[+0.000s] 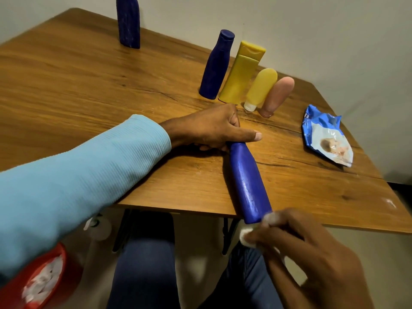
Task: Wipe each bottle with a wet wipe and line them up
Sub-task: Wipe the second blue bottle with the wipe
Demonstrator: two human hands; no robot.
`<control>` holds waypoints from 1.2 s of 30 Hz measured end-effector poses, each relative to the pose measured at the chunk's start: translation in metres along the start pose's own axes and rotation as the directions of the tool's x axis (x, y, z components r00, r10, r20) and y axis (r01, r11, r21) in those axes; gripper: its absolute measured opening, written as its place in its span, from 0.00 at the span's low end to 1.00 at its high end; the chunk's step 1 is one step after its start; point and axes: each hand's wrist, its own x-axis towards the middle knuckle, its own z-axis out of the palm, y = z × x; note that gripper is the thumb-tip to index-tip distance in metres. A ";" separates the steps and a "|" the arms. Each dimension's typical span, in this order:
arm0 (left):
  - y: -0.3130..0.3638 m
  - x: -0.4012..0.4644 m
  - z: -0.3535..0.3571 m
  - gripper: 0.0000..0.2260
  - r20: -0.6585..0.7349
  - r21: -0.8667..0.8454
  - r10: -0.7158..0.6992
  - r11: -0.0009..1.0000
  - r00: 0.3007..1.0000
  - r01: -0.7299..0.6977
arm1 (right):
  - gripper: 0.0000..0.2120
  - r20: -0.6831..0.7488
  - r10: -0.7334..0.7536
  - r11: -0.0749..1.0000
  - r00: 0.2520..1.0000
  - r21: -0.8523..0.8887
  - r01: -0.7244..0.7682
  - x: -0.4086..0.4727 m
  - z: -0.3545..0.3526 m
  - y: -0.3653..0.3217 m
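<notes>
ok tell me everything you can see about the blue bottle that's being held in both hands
The blue bottle looks like matte plastic with a slim neck widening to a round body, and its surface glistens as if wet. It lies tilted, neck away, base poking out past the table edge. The left hand grips the neck, hiding any cap. The right hand presses a white wipe against its base.

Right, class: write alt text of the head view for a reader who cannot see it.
A person's left hand grips the neck of a blue bottle while the right hand holds a white wipe at its base. Four bottles stand in a row on the wooden table beyond.
</notes>
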 end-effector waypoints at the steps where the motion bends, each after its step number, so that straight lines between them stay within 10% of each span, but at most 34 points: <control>1: 0.000 0.001 0.000 0.26 -0.001 0.011 -0.002 1.000 1.000 0.002 | 0.09 0.005 -0.005 1.000 1.000 0.011 0.005 -0.002 -0.003 -0.002; 10: -0.002 0.002 0.000 0.27 -0.019 0.009 0.002 1.000 1.000 -0.002 | 0.10 -0.211 0.081 0.996 0.974 0.053 -0.071 0.025 -0.004 -0.007; 19: 0.000 0.001 -0.001 0.26 -0.006 0.013 -0.007 1.000 1.000 0.007 | 0.10 -0.010 0.000 0.997 1.000 0.072 0.001 0.010 -0.016 0.007; 36: -0.009 0.001 -0.004 0.25 0.059 -0.137 0.082 0.988 0.995 -0.074 | 0.19 -0.082 0.165 0.986 0.983 0.040 -0.163 0.013 0.018 0.017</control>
